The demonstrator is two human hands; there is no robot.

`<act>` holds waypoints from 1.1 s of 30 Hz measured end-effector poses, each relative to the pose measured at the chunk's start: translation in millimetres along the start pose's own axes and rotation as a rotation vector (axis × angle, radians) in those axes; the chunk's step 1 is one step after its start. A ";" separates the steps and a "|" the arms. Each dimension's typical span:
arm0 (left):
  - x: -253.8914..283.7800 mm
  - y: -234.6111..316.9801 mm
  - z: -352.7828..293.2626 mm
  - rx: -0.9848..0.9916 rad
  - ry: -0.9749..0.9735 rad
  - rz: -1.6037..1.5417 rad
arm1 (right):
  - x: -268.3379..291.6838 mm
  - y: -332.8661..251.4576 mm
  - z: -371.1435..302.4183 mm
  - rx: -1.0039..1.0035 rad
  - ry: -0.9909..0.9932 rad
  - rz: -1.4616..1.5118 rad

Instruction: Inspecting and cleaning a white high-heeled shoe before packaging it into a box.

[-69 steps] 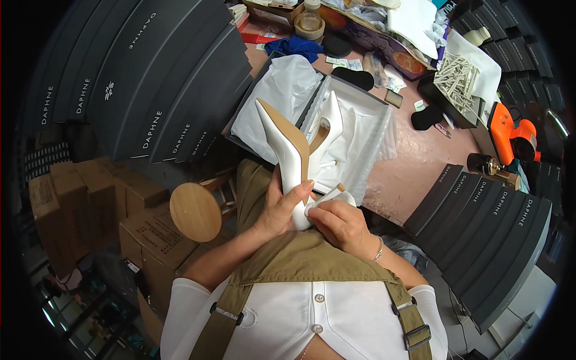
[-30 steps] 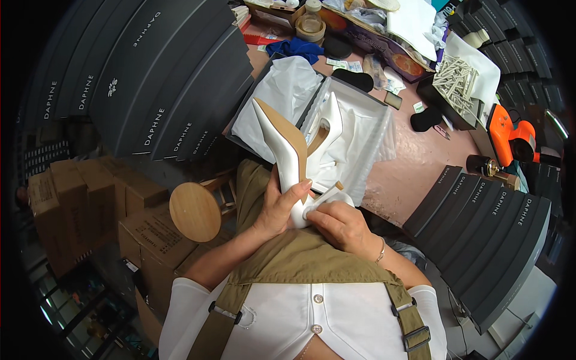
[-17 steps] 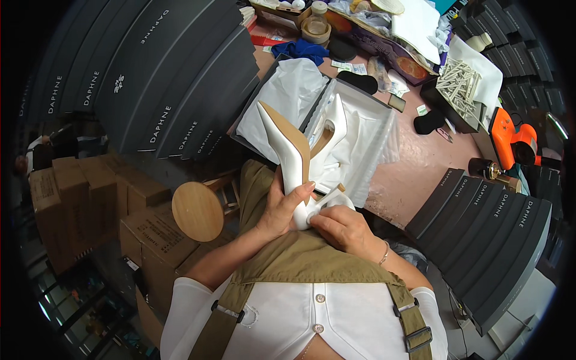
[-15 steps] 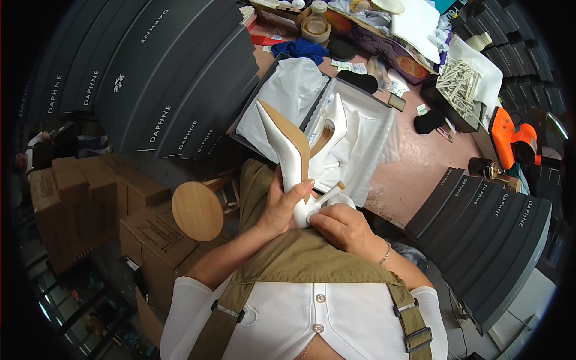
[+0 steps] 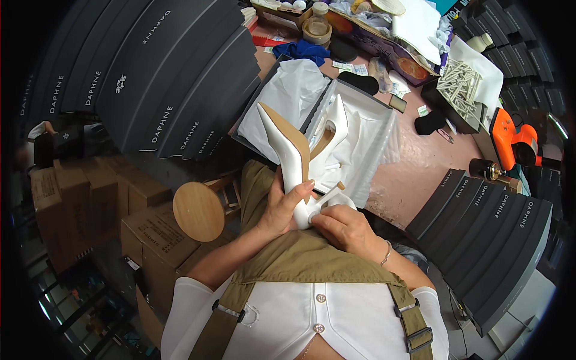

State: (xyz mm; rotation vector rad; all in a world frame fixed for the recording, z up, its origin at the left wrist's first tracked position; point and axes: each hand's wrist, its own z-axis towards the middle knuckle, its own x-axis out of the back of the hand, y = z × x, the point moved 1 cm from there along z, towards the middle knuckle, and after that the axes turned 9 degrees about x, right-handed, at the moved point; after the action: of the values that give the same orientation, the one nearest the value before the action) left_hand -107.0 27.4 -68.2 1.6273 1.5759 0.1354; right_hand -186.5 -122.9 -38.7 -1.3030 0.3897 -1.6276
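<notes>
A white pointed-toe high-heeled shoe [image 5: 279,135] is tipped over above my lap, its tan sole facing right and its toe pointing away. My left hand [image 5: 282,204] is wrapped round its rear half, thumb on the sole beside the slim heel. At the back end of the shoe, my right hand [image 5: 349,228] has its fingers pinched together. Something white shows there under the heel, and I cannot tell what the fingertips hold. A second white high-heeled shoe [image 5: 338,123] leans just beyond, over an open grey shoebox [image 5: 379,114] with white tissue paper [image 5: 285,90].
Tall stacks of dark shoeboxes [image 5: 180,78] rise at left, with more dark shoeboxes [image 5: 480,222] at right. On the pink table [image 5: 408,174] lie a blue cloth [image 5: 303,51], black pads [image 5: 429,124] and a box of white sticks [image 5: 459,87]. Cartons [image 5: 156,237] and a wooden stool [image 5: 198,211] stand at lower left.
Both hands and the shoe stay nearly in place. The whole view shifts very slightly. At the far left edge, a person in the background has moved a little.
</notes>
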 end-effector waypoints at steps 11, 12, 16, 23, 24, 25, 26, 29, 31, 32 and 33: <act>-1.1 2.0 -1.5 -0.020 -0.015 0.009 | 1.3 1.0 6.9 0.032 0.060 0.001; -0.7 1.3 -1.3 -0.019 -0.015 0.015 | 1.1 1.1 5.6 0.031 0.047 -0.002; -1.2 2.4 -0.8 -0.005 -0.001 0.003 | 2.1 1.3 1.8 0.031 0.013 -0.010; 0.1 -2.8 0.9 -0.025 -0.010 0.043 | 3.6 4.1 -1.4 0.004 -0.005 -0.063; -0.7 -1.3 0.3 -0.017 -0.006 0.029 | 3.4 4.2 -2.0 0.015 0.008 -0.061; -2.4 2.3 -0.8 -0.009 -0.003 0.014 | 3.4 4.4 -2.3 0.026 0.021 -0.060; -3.6 4.8 -1.0 -0.006 0.001 -0.002 | 3.9 5.0 -1.8 0.041 0.032 -0.059; -3.8 1.7 -0.2 -0.020 -0.013 0.000 | 12.9 -0.2 4.7 -0.074 0.088 0.052; -1.4 3.4 0.2 0.018 -0.018 -0.034 | 19.6 -1.2 5.3 -0.237 0.154 0.200; -0.3 3.9 0.4 0.037 -0.023 -0.052 | 23.6 -1.6 4.3 -0.320 0.186 0.272; 0.4 4.2 -0.1 0.045 -0.024 -0.059 | 26.0 -3.8 0.8 -0.485 0.166 0.423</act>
State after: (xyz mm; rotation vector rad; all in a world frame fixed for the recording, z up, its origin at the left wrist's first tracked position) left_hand -103.7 28.4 -65.7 1.6090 1.6173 0.0489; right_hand -186.2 -142.3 -21.0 -1.3180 1.1374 -1.3221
